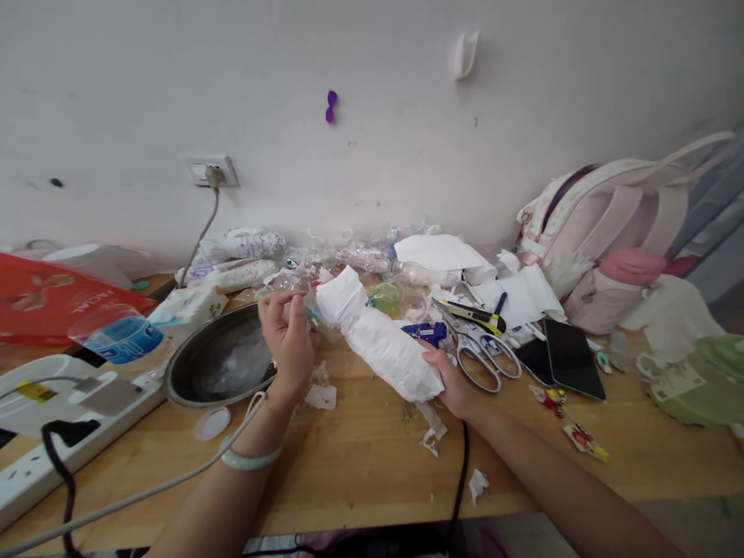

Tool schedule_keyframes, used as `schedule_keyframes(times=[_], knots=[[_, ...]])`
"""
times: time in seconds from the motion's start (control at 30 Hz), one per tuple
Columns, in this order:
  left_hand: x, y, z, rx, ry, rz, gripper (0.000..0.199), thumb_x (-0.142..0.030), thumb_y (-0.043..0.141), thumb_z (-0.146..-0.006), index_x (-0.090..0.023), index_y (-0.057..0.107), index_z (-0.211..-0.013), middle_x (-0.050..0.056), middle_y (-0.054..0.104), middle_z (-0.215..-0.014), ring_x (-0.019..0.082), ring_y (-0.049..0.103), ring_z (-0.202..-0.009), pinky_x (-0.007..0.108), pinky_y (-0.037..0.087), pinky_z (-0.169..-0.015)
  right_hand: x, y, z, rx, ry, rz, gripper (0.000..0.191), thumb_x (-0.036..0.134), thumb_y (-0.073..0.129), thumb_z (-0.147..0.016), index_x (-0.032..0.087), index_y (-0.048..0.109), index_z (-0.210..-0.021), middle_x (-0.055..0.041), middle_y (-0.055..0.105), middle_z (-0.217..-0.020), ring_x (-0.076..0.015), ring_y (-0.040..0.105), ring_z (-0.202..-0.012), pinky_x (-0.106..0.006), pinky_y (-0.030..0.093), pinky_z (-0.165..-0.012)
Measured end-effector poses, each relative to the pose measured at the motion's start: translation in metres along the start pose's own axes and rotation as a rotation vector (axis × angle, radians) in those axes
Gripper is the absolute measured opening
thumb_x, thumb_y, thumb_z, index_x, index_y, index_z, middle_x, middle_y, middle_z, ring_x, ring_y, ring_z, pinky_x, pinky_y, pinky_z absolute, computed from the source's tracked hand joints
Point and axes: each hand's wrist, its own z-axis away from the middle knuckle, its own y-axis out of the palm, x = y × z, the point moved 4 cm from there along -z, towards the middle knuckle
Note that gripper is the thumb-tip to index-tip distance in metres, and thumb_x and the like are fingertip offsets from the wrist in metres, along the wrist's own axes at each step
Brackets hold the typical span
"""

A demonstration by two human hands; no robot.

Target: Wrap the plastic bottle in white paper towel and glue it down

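My right hand (455, 384) grips the lower end of a bottle-shaped object wrapped in white tissue paper (387, 345). It tilts above the table, its narrower neck towards the upper left, and a torn paper strip (431, 422) hangs below its base. My left hand (289, 337) is raised just left of the neck, apart from it, with fingers curled and thumb close to the forefinger. What those fingers hold, if anything, I cannot make out. Under that hand stands a dark metal bowl (177, 376) with cloudy whitish contents. Behind the wrapped bottle lies a blue glue gun (427, 333).
Scissors (480, 360), a yellow utility knife (473, 314) and a phone (573, 358) lie on the right. Clear plastic bottles (366, 257) line the wall. A white power strip (35, 473) and cable (168, 484) cross the left. A pink backpack (604, 205) stands far right.
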Motion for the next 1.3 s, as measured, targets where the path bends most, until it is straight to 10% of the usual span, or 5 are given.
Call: schedule_keyframes(times=[0.23, 0.7, 1.0, 1.3], knots=[[-0.017, 0.003, -0.001, 0.133, 0.211, -0.196, 0.018, -0.032, 0.053, -0.085, -0.024, 0.068, -0.087, 0.002, 0.065, -0.086, 0.017, 0.056, -0.084, 0.034, 0.037, -0.083, 0.012, 0.001, 0.01, -0.041, -0.196, 0.407, 0.042, 0.038, 0.055, -0.073, 0.02, 0.054, -0.111, -0.0051, 0.061, -0.108, -0.0245, 0.053, -0.101, -0.034, 0.04, -0.085], [0.0, 0.011, -0.001, 0.303, 0.043, -0.208, 0.021, -0.024, 0.041, -0.082, -0.021, 0.061, -0.081, 0.001, 0.061, -0.076, 0.018, 0.048, -0.078, 0.031, 0.036, -0.073, 0.021, 0.01, 0.016, -0.06, -0.381, 0.979, 0.054, 0.03, 0.055, -0.074, 0.015, 0.042, -0.124, -0.0124, 0.053, -0.125, -0.0267, 0.05, -0.113, -0.04, 0.039, -0.097], [-0.007, 0.012, -0.001, 0.323, 0.085, -0.28, 0.028, -0.031, 0.04, -0.085, -0.02, 0.052, -0.061, 0.0, 0.052, -0.062, 0.017, 0.043, -0.067, 0.03, 0.032, -0.066, 0.024, 0.019, 0.018, -0.08, -0.386, 1.031, 0.055, 0.027, 0.054, -0.073, 0.017, 0.039, -0.125, -0.0139, 0.051, -0.126, -0.0279, 0.05, -0.116, -0.044, 0.039, -0.099], [0.013, 0.015, 0.003, 0.293, -0.153, -0.037, 0.028, -0.041, 0.048, -0.084, -0.02, 0.053, -0.066, -0.003, 0.045, -0.061, 0.013, 0.044, -0.06, 0.025, 0.037, -0.058, 0.023, 0.018, 0.017, -0.08, -0.413, 1.038, 0.054, 0.028, 0.053, -0.073, 0.016, 0.04, -0.124, -0.014, 0.052, -0.125, -0.0269, 0.049, -0.115, -0.042, 0.038, -0.1]])
